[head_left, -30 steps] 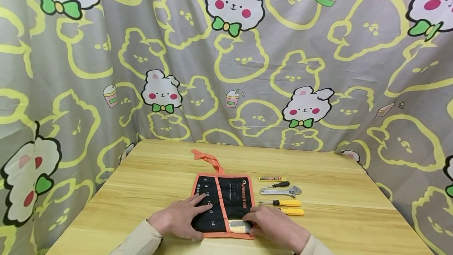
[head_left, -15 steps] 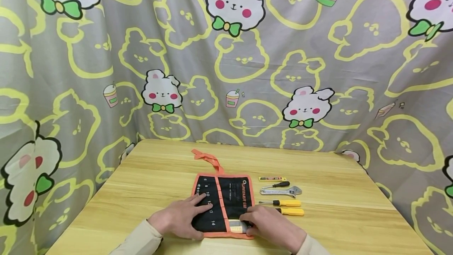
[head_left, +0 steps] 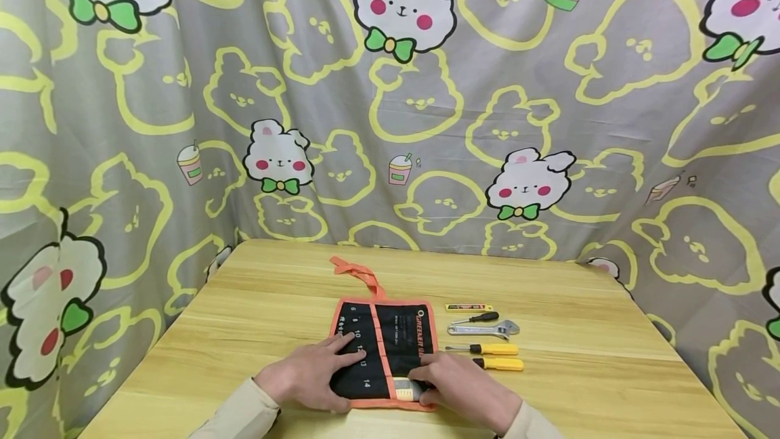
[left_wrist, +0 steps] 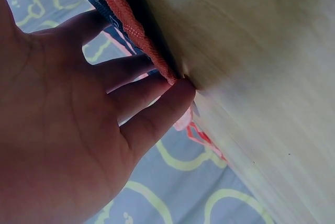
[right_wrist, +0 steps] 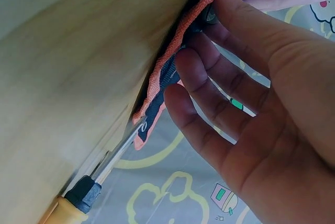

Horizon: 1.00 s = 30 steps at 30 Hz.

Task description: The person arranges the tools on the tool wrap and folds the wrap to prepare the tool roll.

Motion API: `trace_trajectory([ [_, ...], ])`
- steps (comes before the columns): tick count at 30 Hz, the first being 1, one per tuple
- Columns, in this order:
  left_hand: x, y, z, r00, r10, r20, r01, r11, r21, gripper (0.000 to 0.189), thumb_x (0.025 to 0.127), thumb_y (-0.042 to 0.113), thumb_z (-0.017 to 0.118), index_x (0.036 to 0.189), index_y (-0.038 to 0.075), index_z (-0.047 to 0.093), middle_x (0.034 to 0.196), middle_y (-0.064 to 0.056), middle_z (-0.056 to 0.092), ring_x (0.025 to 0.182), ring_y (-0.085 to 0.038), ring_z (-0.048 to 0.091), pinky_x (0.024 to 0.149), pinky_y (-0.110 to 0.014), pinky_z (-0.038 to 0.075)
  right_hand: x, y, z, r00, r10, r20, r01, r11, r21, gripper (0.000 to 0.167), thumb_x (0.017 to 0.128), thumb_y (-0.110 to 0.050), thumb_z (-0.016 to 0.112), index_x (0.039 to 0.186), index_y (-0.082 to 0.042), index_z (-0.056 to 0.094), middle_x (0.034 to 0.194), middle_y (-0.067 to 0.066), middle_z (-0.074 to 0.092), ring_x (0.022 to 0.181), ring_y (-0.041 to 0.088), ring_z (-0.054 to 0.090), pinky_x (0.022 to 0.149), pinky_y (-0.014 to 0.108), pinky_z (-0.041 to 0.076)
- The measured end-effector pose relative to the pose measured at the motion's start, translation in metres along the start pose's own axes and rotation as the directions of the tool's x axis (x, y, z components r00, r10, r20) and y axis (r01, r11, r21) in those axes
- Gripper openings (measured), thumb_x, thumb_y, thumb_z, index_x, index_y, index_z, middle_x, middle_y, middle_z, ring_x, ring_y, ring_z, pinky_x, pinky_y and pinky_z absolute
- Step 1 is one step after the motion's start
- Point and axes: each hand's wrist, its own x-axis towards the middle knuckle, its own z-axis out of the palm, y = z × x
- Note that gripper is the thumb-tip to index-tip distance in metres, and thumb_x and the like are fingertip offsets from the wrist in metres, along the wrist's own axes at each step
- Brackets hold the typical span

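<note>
A black tool roll (head_left: 396, 330) with orange edging and printed size numbers lies unfolded on the table. My left hand (head_left: 311, 374) rests on its left half with fingers spread; in the left wrist view those fingers reach over the orange trim (left_wrist: 136, 30). Partly inside a pocket at the near right corner sits a cream-and-grey utility knife (head_left: 403, 389). My right hand (head_left: 466, 385) pinches its outer end between thumb and index finger, hiding that end. The other right fingers (right_wrist: 196, 72) are loosely bent beside the roll's edge in the right wrist view.
To the right lie a small yellow-and-black pack (head_left: 469, 307), a black-handled screwdriver (head_left: 484, 318), an adjustable wrench (head_left: 484, 330) and two yellow-handled tools, the upper one a screwdriver (head_left: 500, 349). An orange tie strap (head_left: 365, 273) trails beyond the roll. Patterned curtains (head_left: 426, 120) surround the table.
My right hand has shifted slightly left along with the knife, which now shows less of its length outside the pocket edge. The left hand stays still.
</note>
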Motion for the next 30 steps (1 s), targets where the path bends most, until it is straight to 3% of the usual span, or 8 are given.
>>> trace_trajectory([
  [10, 0.0008, -0.0004, 0.0008, 1.000, 0.002, -0.004, -0.002, 1.000, 0.007, 0.082, 0.078, 0.056, 0.077, 0.152, 0.031, 0.052, 0.164, -0.010, 0.036, 0.148, -0.037, 0.039, 0.105, -0.060, 0.045, 0.0029, -0.0020, 0.0000, 1.000, 0.024, 0.010, -0.024, 1.000, -0.015, 0.026, 0.090, -0.034, 0.077, 0.115, -0.026, 0.079, 0.100, -0.012, 0.071, 0.076, -0.004, 0.055, 0.067, 0.022, 0.051],
  [19, 0.0011, -0.0004, 0.0013, 1.000, 0.006, -0.014, -0.006, 1.000, 0.012, 0.081, 0.078, 0.056, 0.077, 0.151, 0.031, 0.053, 0.163, -0.011, 0.036, 0.147, -0.037, 0.040, 0.105, -0.059, 0.046, 0.0042, -0.0062, 0.0002, 1.000, 0.003, -0.019, -0.004, 0.996, -0.094, 0.021, 0.090, -0.034, 0.078, 0.111, -0.029, 0.079, 0.084, -0.015, 0.062, 0.065, 0.000, 0.045, 0.057, 0.021, 0.039],
  [30, 0.0019, -0.0009, 0.0008, 1.000, -0.006, -0.003, 0.006, 1.000, 0.010, 0.081, 0.078, 0.057, 0.077, 0.151, 0.032, 0.053, 0.164, -0.009, 0.036, 0.147, -0.036, 0.040, 0.106, -0.060, 0.045, 0.0027, -0.0041, 0.0008, 1.000, 0.017, -0.019, -0.018, 0.998, -0.055, 0.024, 0.090, -0.034, 0.078, 0.113, -0.029, 0.079, 0.092, -0.014, 0.068, 0.069, -0.002, 0.048, 0.060, 0.021, 0.042],
])
